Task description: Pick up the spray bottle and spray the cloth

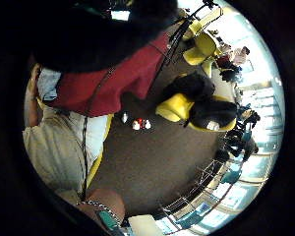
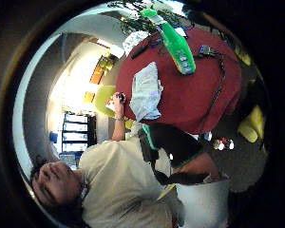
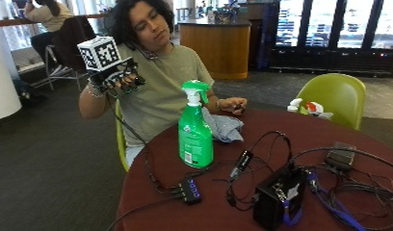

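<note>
A green spray bottle [image 3: 195, 130] with a white and green trigger head stands upright on the round red table [image 3: 273, 139], near the person's edge. Just behind it lies a crumpled grey-blue cloth [image 3: 223, 127]. My gloved right hand [image 3: 118, 77] is raised at shoulder height, off the table and well to the side of the bottle, with its fingers loosely curled and holding nothing. The thumb side palm view looks down from a distance on the bottle [image 2: 175, 45] and cloth [image 2: 145, 92]. The bare left hand [image 3: 233, 105] rests at the table's edge beside the cloth and holds a small dark object.
A black box [image 3: 278, 197], a small hub [image 3: 190, 190] and several tangled cables cover the near half of the table. A green chair [image 3: 334, 96] stands across it, with a white and red sprayer [image 3: 305, 107] at that edge. Yellow chairs [image 1: 174, 107] stand on the floor.
</note>
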